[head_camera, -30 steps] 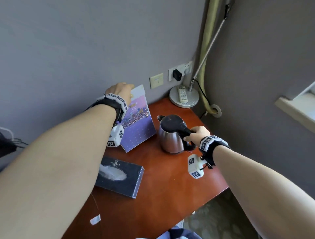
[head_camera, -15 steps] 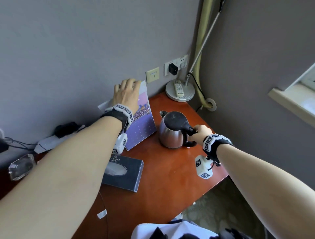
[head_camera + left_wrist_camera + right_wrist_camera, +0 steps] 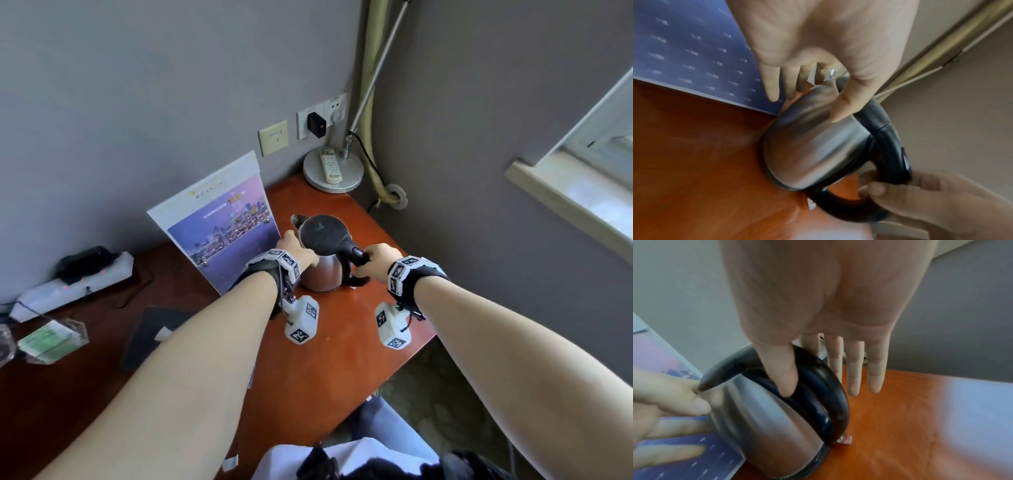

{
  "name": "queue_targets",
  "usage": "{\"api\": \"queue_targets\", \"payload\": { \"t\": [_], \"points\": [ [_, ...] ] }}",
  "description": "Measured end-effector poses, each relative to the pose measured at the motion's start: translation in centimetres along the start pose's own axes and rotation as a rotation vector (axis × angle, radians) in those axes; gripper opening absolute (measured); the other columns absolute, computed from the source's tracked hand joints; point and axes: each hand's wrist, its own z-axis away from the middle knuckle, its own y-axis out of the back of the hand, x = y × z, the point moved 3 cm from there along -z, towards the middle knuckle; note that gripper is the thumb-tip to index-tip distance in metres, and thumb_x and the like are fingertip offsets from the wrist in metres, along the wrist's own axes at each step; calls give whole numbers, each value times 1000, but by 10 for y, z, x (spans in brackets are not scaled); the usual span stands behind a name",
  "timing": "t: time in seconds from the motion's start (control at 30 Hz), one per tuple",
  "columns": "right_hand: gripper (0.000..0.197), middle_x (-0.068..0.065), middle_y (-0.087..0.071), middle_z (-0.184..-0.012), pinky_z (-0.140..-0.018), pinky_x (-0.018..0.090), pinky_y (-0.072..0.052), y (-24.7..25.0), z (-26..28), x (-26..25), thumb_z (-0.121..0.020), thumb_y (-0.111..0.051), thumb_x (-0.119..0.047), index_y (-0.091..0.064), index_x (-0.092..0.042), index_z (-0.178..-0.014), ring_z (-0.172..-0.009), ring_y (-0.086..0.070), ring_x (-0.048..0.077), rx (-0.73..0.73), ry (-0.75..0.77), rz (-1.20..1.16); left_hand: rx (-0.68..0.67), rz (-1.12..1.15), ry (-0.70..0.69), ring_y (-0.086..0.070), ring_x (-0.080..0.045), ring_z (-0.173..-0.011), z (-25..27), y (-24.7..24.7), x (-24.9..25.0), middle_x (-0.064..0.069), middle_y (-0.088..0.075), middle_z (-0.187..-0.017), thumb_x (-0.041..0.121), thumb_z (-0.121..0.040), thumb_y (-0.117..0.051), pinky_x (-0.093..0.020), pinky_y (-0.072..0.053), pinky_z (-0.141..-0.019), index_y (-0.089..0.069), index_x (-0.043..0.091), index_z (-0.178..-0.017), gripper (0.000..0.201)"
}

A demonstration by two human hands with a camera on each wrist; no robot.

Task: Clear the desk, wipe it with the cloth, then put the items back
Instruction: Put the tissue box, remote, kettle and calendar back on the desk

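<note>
A steel kettle [image 3: 322, 275] with a black lid and handle stands on the red-brown desk [image 3: 342, 363] near the wall. My right hand [image 3: 376, 258] holds the black handle [image 3: 830, 386], with the thumb hooked inside the loop and the fingers straight down its outer side. My left hand [image 3: 296, 248] touches the kettle's [image 3: 813, 146] upper left side. Its thumb lies on the steel wall and its straight fingers reach past the spout. A purple printed card [image 3: 219, 233] leans on the wall just left of the kettle [image 3: 756, 426].
A round lamp base [image 3: 349, 176] with a remote [image 3: 330, 164] on it sits in the back right corner. A black tissue box [image 3: 150, 332] lies under my left forearm. At far left are a power strip [image 3: 68, 279] and a clear holder [image 3: 51, 339]. The desk's right edge drops to carpet.
My left hand has come off the top of the purple card and moved down right onto the kettle. The right hand stays on the handle. The view has shifted closer.
</note>
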Motion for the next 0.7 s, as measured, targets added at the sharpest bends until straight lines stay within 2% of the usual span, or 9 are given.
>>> {"api": "queue_targets", "payload": {
  "t": [0.07,0.17,0.27,0.33,0.4,0.5,0.63,0.7],
  "points": [
    [26,4,-65,-85,-64,28,-46,5,-7,-5,-73,-78,-31,-66,-18,-93,-79,-63,25,-47,50,18,-31,-23,44,-56,-32,-109,-5,-1,8,-14,-54,-121,16,-65,-74,-39,-49,-92,-36,7,-132,77],
    [28,5,-67,-83,-66,32,-55,10,-18,-9,-71,-81,-29,-70,-15,-93,-79,-66,25,-124,104,10,-46,39,89,-54,-31,-104,-12,0,9,-15,-51,-116,11,-65,-72,-32,-45,-78,-35,7,-129,75],
    [18,1,-63,-70,-56,25,-49,15,-29,-8,-68,-82,-25,-67,-19,-76,-68,-61,20,-181,141,16,-78,181,116,-53,-28,-98,-17,-3,6,-14,-53,-111,6,-64,-71,-29,-42,-71,-38,8,-126,70],
    [16,1,-63,-68,-55,24,-49,21,-37,-6,-64,-80,-23,-67,-21,-72,-67,-62,21,-176,151,-7,-93,307,132,-54,-23,-93,-20,-4,6,-11,-56,-107,7,-60,-69,-29,-42,-68,-41,12,-129,75],
    [14,3,-64,-69,-58,30,-54,30,-46,-2,-62,-78,-20,-67,-20,-71,-67,-62,22,-150,161,-42,-88,415,134,-55,-20,-92,-22,-5,12,-10,-59,-109,9,-58,-67,-29,-42,-68,-40,19,-135,83],
    [12,4,-62,-68,-65,36,-59,45,-59,6,-61,-74,-16,-65,-19,-69,-67,-62,23,-115,161,-74,-80,463,114,-56,-23,-101,-28,-8,31,-9,-60,-115,13,-52,-65,-31,-43,-73,-39,22,-139,91],
    [12,4,-61,-67,-62,30,-54,64,-76,23,-64,-71,-14,-68,-15,-75,-67,-61,23,-68,140,-101,-91,466,82,-54,-26,-108,-40,-14,62,-9,-57,-122,6,-65,-62,-36,-46,-88,-39,21,-140,80],
    [13,4,-60,-65,-59,27,-50,72,-86,28,-64,-69,-13,-68,-12,-77,-66,-61,24,-38,127,-125,-94,479,69,-55,-24,-104,-49,-15,74,-8,-58,-121,3,-68,-60,-36,-46,-90,-39,21,-141,78]
  ]
}}
